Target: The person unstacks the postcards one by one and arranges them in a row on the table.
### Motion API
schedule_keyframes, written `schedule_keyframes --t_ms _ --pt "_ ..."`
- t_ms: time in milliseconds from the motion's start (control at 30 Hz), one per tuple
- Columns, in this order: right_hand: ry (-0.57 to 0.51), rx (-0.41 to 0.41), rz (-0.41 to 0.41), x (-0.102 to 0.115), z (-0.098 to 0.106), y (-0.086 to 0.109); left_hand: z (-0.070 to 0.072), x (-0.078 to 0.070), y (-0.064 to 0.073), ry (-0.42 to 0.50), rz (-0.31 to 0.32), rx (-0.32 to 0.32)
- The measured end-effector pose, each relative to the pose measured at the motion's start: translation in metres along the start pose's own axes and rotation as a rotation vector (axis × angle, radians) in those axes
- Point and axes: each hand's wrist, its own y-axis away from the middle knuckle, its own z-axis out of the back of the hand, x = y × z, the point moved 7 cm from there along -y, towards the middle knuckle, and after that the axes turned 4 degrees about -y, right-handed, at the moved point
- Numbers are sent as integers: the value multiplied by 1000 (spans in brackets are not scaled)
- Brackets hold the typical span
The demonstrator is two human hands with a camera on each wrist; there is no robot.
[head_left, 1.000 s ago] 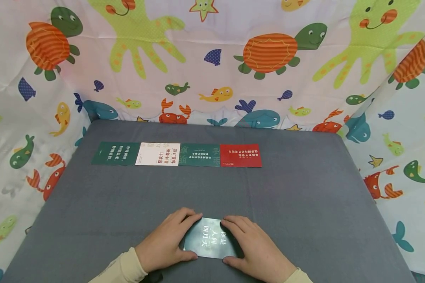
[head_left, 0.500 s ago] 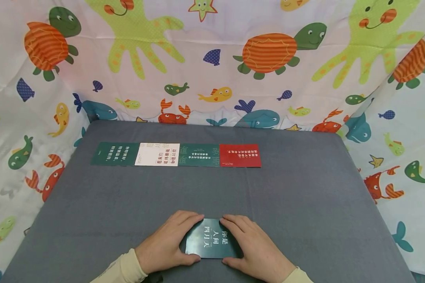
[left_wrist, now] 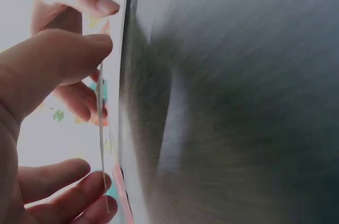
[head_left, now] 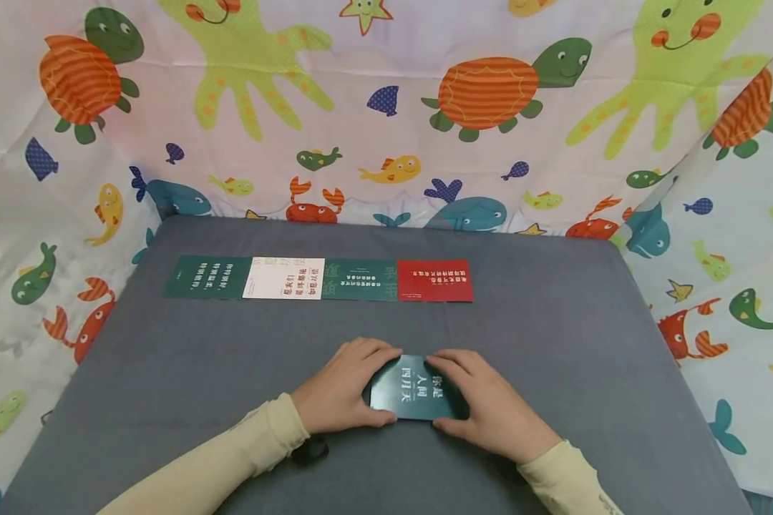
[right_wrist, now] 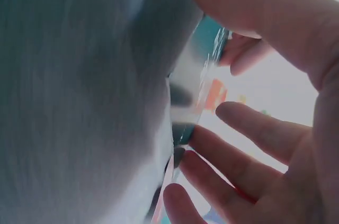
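Observation:
A dark teal card [head_left: 412,390] with white vertical characters is held between my two hands over the grey table. My left hand [head_left: 344,390] grips its left side, thumb at the near edge and fingers at the far edge. On the other side my right hand [head_left: 492,404] grips it the same way. The left wrist view shows the card [left_wrist: 101,123] edge-on, close above the cloth, with the left thumb [left_wrist: 79,54] at one end. In the right wrist view its glossy face [right_wrist: 209,38] reaches from the right thumb down to the fingertips.
Near the back of the grey table [head_left: 541,322] lies a row of cards: a green card [head_left: 206,286], a white card [head_left: 273,282], another green card [head_left: 354,286] and a red card [head_left: 431,290]. Sea-animal curtains [head_left: 399,129] enclose the table. A black band [head_left: 310,450] shows by the left wrist.
Both hands have carried the teal card away from the near edge, forward and slightly to the right. More of the sleeves shows. The row of cards stays in place.

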Motion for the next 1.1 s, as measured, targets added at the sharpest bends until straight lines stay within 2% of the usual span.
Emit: schedule_keyframes --t_ms 200,400,500,567,667,800,933,1100 --pt "0 -26 -42 -65 49 -16 0 -16 -93 -111 -46 25" --pt "-6 -4 -153 -129 98 -30 -1 -30 -188 -240 -18 59" --pt "-21 15 -210 -157 115 -41 -1 -31 -226 -297 12 77" --pt "-33 26 -248 -174 122 -49 -3 -31 -245 -312 35 85" --pt "-52 51 -306 -192 124 -59 -8 -25 -264 -307 69 92" --pt "-60 85 -352 -207 120 -71 -16 -15 -278 -311 110 111" --pt "-63 97 -362 -217 113 -75 -21 -11 -286 -340 128 135" --pt "-68 98 -375 -225 109 -71 -28 -13 -291 -348 123 165"
